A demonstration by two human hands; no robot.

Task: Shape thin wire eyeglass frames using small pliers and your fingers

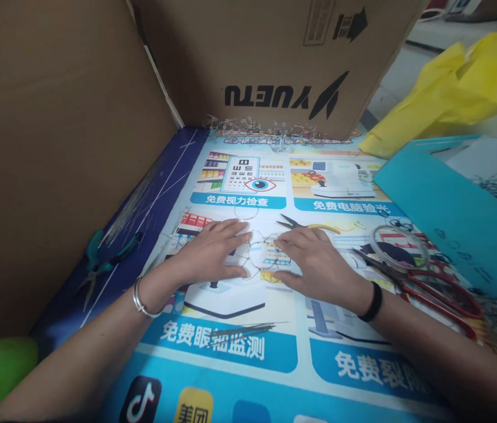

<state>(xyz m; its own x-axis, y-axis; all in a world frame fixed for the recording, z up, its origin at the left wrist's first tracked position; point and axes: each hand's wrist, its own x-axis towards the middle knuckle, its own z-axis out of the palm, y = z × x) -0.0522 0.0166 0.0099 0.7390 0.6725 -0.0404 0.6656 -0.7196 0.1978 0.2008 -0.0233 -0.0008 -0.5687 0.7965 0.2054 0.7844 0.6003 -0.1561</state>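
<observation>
Wire loops [259,256] lie on the tabletop [231,376] between the left hand [213,249] at nine o'clock and right hand [319,261] at three, both with thumb and fingers parted, touching the edges; yellow-handled pliers [319,226] sit at two o'clock.

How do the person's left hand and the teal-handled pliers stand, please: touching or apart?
Apart: the head view plainly shows dark-blue surface between the left hand and the teal-handled pliers.
</observation>
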